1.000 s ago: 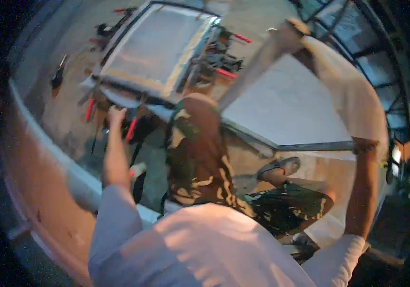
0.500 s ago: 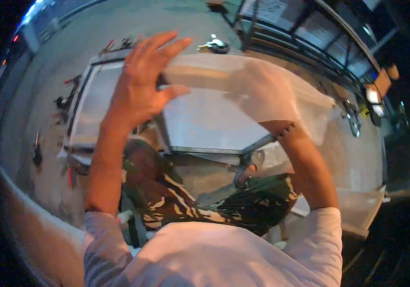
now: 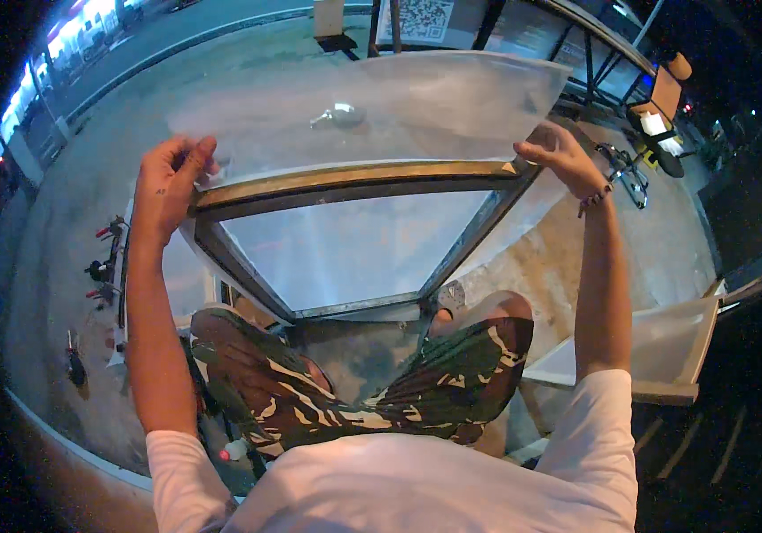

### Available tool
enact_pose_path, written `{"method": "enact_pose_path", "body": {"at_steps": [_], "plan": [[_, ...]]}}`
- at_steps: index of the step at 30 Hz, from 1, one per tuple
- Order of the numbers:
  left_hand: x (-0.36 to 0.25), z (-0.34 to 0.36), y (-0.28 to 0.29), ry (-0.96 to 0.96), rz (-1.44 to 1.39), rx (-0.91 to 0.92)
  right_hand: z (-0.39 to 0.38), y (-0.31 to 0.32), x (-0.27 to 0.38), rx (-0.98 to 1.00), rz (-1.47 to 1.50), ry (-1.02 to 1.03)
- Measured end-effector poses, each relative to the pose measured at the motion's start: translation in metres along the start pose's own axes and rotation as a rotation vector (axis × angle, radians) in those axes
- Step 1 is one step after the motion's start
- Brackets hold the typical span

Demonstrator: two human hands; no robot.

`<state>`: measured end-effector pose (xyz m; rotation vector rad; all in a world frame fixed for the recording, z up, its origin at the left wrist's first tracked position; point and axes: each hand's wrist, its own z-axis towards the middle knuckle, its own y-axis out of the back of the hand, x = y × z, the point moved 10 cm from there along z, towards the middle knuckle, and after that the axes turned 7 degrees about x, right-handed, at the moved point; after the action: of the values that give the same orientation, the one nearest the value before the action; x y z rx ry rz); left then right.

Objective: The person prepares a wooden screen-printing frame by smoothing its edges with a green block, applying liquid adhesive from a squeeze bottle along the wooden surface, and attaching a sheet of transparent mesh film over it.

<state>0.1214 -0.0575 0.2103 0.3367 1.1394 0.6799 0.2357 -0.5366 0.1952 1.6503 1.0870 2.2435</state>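
Note:
A wooden frame (image 3: pixel 354 182) with a yellowish strip along its far bar stands in front of my knees. Over it lies a translucent white sheet (image 3: pixel 452 98), whose loose far part stretches out beyond that bar. Beside the frame's far left corner my left hand (image 3: pixel 168 182) is closed, thumb and fingers pinching the sheet's edge. My right hand (image 3: pixel 567 160) pinches the sheet at the far right corner, thumb and fingertips together. Through the frame's opening the sheet looks pale and smooth.
Several red-handled clamps (image 3: pixel 110 258) line another frame on the left. At right stands another sheet-covered frame (image 3: pixel 674 355). A dark metal rack (image 3: pixel 479 27) is at the back. My knees (image 3: pixel 488 346) are near the frame, with a red-capped bottle (image 3: pixel 234 449) by my left hip.
Both hands have moved apart, left hand leftward and right hand rightward. The left fingers, spread before, are now pinched. The sheet's far part is now stretched out, and the far bar shows fully.

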Motion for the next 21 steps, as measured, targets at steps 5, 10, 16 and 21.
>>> {"method": "enact_pose_path", "body": {"at_steps": [5, 10, 16, 21], "plan": [[0.009, 0.004, 0.003, 0.070, 0.033, 0.000, 0.011, -0.014, -0.026, -0.066, 0.013, -0.102], [0.025, 0.019, 0.000, 0.125, 0.011, -0.105, 0.008, -0.014, -0.011, -0.253, 0.237, 0.050], [0.046, 0.043, 0.025, 0.182, 0.014, 0.034, -0.002, -0.041, 0.004, -0.155, 0.157, -0.069], [0.088, 0.061, 0.048, 0.193, 0.330, 0.040, 0.007, -0.062, 0.025, -0.148, 0.000, 0.012]]}}
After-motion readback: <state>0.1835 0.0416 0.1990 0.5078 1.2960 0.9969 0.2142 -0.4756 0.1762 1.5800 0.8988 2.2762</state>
